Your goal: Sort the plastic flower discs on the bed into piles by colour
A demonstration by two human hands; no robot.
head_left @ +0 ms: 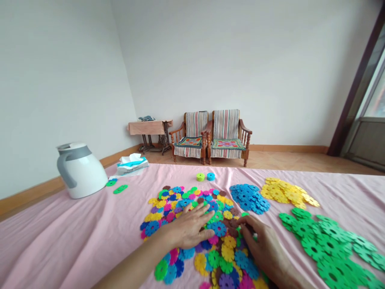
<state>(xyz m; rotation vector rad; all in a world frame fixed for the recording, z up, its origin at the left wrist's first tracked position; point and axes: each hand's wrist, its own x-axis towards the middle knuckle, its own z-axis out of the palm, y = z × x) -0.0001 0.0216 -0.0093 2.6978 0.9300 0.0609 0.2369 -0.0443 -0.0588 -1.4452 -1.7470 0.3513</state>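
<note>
A mixed heap of flower-shaped plastic discs (pixel 218 228) in many colours is spread on the pink cloth. My left hand (pixel 191 226) lies flat across the heap, palm down, fingers stretched out and apart. At the heap's right edge is my right hand (pixel 264 243), its fingers curled and thumb close to the index finger beside brown and green discs. Whatever may be between those fingertips is hidden. To the right are sorted piles: blue discs (pixel 248 196), yellow discs (pixel 285 190) and green discs (pixel 327 241).
A white and grey jug (pixel 84 170) stands at left near a tissue pack (pixel 132 163) and a few green and blue discs (pixel 120 189). Small lime (pixel 200 177) and blue (pixel 211 176) stacks sit beyond the heap. Two wooden armchairs (pixel 227 128) are against the wall.
</note>
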